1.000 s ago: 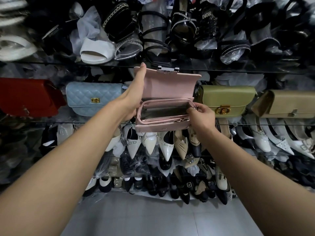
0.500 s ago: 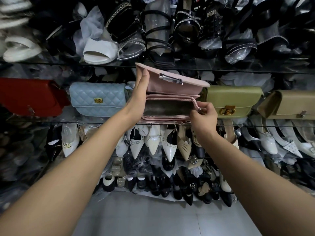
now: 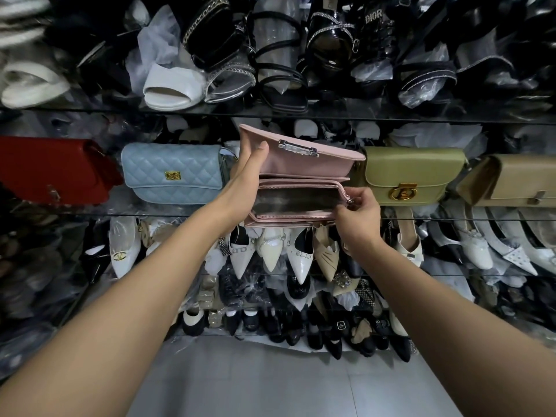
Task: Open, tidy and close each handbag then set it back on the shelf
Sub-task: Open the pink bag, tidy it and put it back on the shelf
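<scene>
Two hands work one bag. The pink handbag (image 3: 301,167) sits just left of the olive handbag (image 3: 412,173), and its long axis runs level, away from that olive neighbour. I cannot tell whether its base rests on the glass shelf (image 3: 150,210) or hangs just in front of it. The flap (image 3: 304,152) is raised and the zipped compartment beneath gapes, showing grey lining.

The right hand (image 3: 359,209) is at the end nearest the olive handbag and pinches the zip pull (image 3: 349,201) between its fingertips. The left hand (image 3: 249,164) is at the end farthest from the olive handbag. It clasps the flap's edge, thumb in front and fingers behind, and props the flap up.

I judge the step in hand to be closing the zip. The pull sits at the olive-handbag end, so its travel should run along the long axis toward the left hand, which would brace the far end against that pull.
</scene>
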